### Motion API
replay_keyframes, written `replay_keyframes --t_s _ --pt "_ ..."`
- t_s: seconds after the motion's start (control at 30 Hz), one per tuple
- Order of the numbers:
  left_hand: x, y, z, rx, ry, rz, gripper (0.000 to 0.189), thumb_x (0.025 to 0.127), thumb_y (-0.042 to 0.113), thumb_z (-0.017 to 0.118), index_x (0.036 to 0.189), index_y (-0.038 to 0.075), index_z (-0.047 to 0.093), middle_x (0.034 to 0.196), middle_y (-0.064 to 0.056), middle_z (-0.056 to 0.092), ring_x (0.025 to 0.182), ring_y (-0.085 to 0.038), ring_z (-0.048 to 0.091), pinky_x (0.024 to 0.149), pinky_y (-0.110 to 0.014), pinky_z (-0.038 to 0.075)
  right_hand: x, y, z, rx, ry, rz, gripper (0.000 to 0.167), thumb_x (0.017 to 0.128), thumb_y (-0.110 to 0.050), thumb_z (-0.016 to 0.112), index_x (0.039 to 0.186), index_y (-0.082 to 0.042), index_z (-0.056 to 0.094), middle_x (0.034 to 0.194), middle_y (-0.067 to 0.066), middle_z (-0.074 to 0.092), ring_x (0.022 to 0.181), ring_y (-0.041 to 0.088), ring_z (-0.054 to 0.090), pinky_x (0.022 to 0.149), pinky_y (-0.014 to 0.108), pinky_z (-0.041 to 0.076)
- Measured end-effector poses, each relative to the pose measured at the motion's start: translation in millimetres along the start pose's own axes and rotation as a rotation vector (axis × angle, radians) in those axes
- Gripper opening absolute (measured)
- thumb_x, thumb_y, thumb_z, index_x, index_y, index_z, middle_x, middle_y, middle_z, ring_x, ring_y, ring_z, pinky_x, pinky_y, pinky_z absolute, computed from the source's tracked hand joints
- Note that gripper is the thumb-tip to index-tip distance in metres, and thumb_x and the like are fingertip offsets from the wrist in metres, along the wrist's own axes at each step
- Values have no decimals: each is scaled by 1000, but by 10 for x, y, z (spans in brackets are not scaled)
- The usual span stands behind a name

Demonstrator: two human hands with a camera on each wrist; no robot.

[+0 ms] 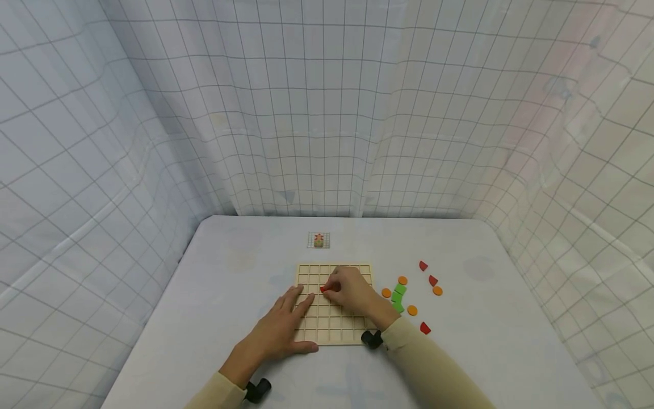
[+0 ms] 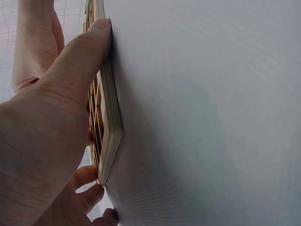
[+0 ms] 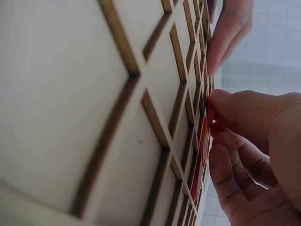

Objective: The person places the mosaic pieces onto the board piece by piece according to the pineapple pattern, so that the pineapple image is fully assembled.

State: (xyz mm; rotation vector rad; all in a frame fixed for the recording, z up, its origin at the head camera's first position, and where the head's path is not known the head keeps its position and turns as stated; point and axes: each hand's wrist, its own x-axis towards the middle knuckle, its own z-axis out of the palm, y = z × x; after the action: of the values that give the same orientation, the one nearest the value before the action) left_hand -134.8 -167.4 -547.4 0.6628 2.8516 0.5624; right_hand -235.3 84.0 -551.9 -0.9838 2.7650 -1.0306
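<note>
A pale wooden grid board (image 1: 337,335) lies on the white table. My right hand (image 1: 352,288) is over its upper middle and pinches a small red piece (image 3: 210,109) between thumb and fingers. Just below those fingertips in the right wrist view, another red piece (image 3: 196,181) and an orange piece (image 3: 202,141) sit in cells of the board. Spread out at the board's left side, my left hand (image 1: 278,329) touches it with straight fingers. Its thumb (image 2: 87,49) lies along the near edge in the left wrist view.
A small pattern card (image 1: 319,240) lies beyond the board. Right of the board are several green squares (image 1: 397,297), several orange discs (image 1: 412,310) and 3 red pieces (image 1: 425,328). White gridded curtains (image 1: 306,113) surround the table (image 1: 230,272).
</note>
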Motion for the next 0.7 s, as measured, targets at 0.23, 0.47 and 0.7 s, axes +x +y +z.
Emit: replay_keyframes --t_s 0.23,0.47,0.7 --pt "15 -3 20 4 8 3 120 91 74 91 182 12 42 192 -23 28 177 -52 31 128 -68 52 23 31 -14 37 -12 14 6 105 -12 88 106 -12 94 109 0 83 100 13 75 86 27 63" --pt "31 -23 48 16 -4 -7 121 90 75 91 182 13 41 192 -22 27 178 -50 31 129 -67 53 43 44 4 44 20 39 5 104 -11 89 105 -11 94 110 2 84 97 13 77 83 25 63" --pt "33 -37 54 26 -4 -5 121 90 76 91 182 14 41 192 -22 27 178 -50 31 129 -66 53 78 44 23 44 42 81 6 104 -15 90 103 -11 95 107 0 82 96 11 75 83 24 62"
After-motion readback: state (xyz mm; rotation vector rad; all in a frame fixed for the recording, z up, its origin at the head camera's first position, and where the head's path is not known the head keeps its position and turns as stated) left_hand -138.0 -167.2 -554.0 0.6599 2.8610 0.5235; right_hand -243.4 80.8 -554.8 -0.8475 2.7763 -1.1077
